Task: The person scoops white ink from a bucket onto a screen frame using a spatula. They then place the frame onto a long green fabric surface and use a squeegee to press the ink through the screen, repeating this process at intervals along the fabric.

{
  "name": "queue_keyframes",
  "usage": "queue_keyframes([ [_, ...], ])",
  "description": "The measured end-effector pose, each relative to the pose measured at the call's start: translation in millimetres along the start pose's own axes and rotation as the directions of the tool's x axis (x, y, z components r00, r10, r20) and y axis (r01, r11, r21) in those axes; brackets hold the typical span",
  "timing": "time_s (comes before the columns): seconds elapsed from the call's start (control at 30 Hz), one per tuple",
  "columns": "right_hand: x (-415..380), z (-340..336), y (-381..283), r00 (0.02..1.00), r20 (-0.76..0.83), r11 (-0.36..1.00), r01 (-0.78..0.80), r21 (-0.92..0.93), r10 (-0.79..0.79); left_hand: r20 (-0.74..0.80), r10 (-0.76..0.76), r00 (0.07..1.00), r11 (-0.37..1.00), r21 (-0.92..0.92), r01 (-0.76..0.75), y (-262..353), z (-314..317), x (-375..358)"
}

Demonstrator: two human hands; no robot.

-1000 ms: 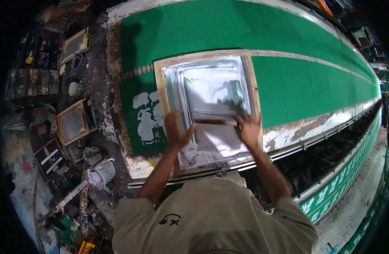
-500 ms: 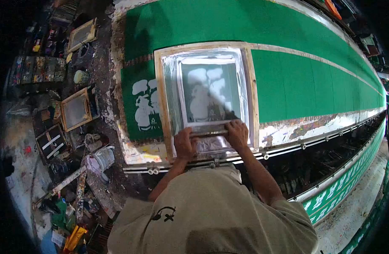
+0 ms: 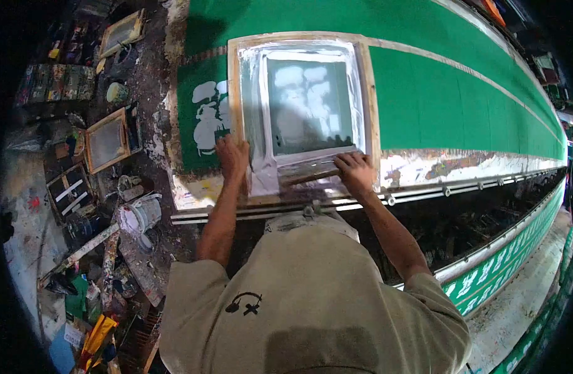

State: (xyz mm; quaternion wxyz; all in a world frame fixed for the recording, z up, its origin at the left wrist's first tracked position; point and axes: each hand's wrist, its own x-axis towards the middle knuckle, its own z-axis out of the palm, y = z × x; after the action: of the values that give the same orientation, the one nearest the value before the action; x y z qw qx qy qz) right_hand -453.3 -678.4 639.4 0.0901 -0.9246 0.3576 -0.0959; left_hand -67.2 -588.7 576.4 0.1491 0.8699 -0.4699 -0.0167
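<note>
A wooden-framed printing screen (image 3: 372, 106) lies on green fabric (image 3: 448, 112), with white ink smeared around its mesh. My left hand (image 3: 232, 157) is closed on the left bar of the screen; its fingertips are partly hidden. At the near end of the screen, my right hand (image 3: 356, 171) grips the right part of a squeegee (image 3: 311, 177), which rests at a slant on the mesh. White printed figures (image 3: 207, 128) show on the fabric just left of the frame, and a similar pattern is visible through the mesh.
The long printing table has a paint-stained near edge (image 3: 417, 167) and a rail with rollers (image 3: 391, 201). On the floor at left are other screens (image 3: 107, 140), a white ink bucket (image 3: 140, 214) and paint containers. Printed green fabric (image 3: 486, 283) hangs below the table at right.
My left hand has let go of the squeegee and moved up and left to the frame's left bar. My right hand stays on the squeegee, which now lies slanted.
</note>
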Motion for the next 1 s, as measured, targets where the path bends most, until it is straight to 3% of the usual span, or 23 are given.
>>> queue_keyframes([
  [0.07,32,14,20,0.993,-0.117,0.992,0.002,-0.126,-0.017,0.119,-0.122,0.985,0.875,-0.456,0.164,-5,6,-4],
  [0.1,60,29,38,0.998,-0.044,0.975,-0.055,-0.217,0.046,0.093,-0.133,0.987,0.884,-0.44,0.161,8,-8,-5],
  [0.13,92,65,71,0.99,-0.141,0.958,-0.069,-0.277,0.031,0.067,-0.144,0.987,0.894,-0.419,0.159,20,-24,-5],
  [0.17,139,52,70,0.978,-0.179,0.952,-0.15,-0.269,0.103,0.053,-0.152,0.987,0.895,-0.417,0.16,21,-27,-2],
  [0.2,184,34,72,0.965,-0.231,0.967,-0.173,-0.187,0.128,0.149,-0.235,0.961,0.827,-0.489,0.278,21,-29,1],
  [0.23,223,24,84,0.976,-0.174,0.963,-0.168,-0.209,0.132,0.251,-0.307,0.918,0.739,-0.545,0.396,23,-30,3],
  [0.3,254,8,86,0.967,-0.16,0.978,-0.204,-0.034,0.196,0.208,-0.311,0.927,0.727,-0.576,0.374,28,-30,10],
  [0.33,248,0,83,0.963,-0.146,0.973,-0.228,0.024,0.229,0.178,-0.299,0.938,0.712,-0.612,0.343,28,-30,13],
  [0.4,214,-36,62,0.843,0.164,0.858,-0.493,-0.143,0.512,0.145,-0.299,0.943,0.72,-0.615,0.323,27,-26,17],
  [0.47,142,-54,62,0.756,0.062,0.738,-0.651,0.179,0.652,0.176,-0.252,0.952,0.782,-0.542,0.307,32,-32,13],
  [0.5,89,-29,91,0.76,0.121,0.545,-0.558,0.626,0.638,0.165,-0.251,0.954,0.785,-0.543,0.3,39,-32,13],
  [0.53,45,-2,126,0.781,0.169,0.203,-0.354,0.913,0.601,0.109,-0.236,0.966,0.768,-0.588,0.254,51,-29,9],
  [0.6,6,-7,160,0.63,0.216,0.104,-0.43,0.897,0.746,-0.031,-0.211,0.977,0.772,-0.619,0.147,89,-3,1],
  [0.63,-5,-14,197,0.592,0.216,0.193,-0.549,0.813,0.776,-0.113,-0.199,0.973,0.79,-0.606,0.091,120,20,2],
  [0.67,-12,-26,231,0.624,0.283,0.041,-0.452,0.891,0.728,-0.098,-0.197,0.975,0.741,-0.667,0.083,159,23,4],
  [0.73,-29,-42,309,0.833,0.039,0.294,-0.239,0.925,0.552,-0.052,-0.214,0.975,0.711,-0.693,0.119,230,43,3],
  [0.77,-38,-46,342,0.863,0.064,0.192,-0.183,0.964,0.501,-0.022,-0.223,0.975,0.735,-0.661,0.153,254,56,-1],
  [0.8,-49,-60,355,0.87,0.114,0.096,-0.182,0.979,0.48,-0.018,-0.218,0.976,0.736,-0.66,0.152,271,60,-13],
  [0.87,-74,-59,383,0.837,0.107,0.137,-0.211,0.968,0.536,-0.014,-0.242,0.97,0.771,-0.61,0.184,303,65,-28],
  [0.93,-103,-43,374,0.785,-0.154,0.257,-0.007,0.966,0.6,0.015,-0.239,0.971,0.788,-0.582,0.203,304,67,-39],
  [0.97,-115,-47,367,0.763,0.004,0.16,-0.14,0.977,0.647,-0.051,-0.195,0.979,0.84,-0.523,0.14,302,69,-41],
  [1.0,-113,-61,353,0.643,0.307,-0.068,-0.369,0.927,0.701,-0.112,-0.149,0.982,0.885,-0.458,0.082,297,72,-43],
])
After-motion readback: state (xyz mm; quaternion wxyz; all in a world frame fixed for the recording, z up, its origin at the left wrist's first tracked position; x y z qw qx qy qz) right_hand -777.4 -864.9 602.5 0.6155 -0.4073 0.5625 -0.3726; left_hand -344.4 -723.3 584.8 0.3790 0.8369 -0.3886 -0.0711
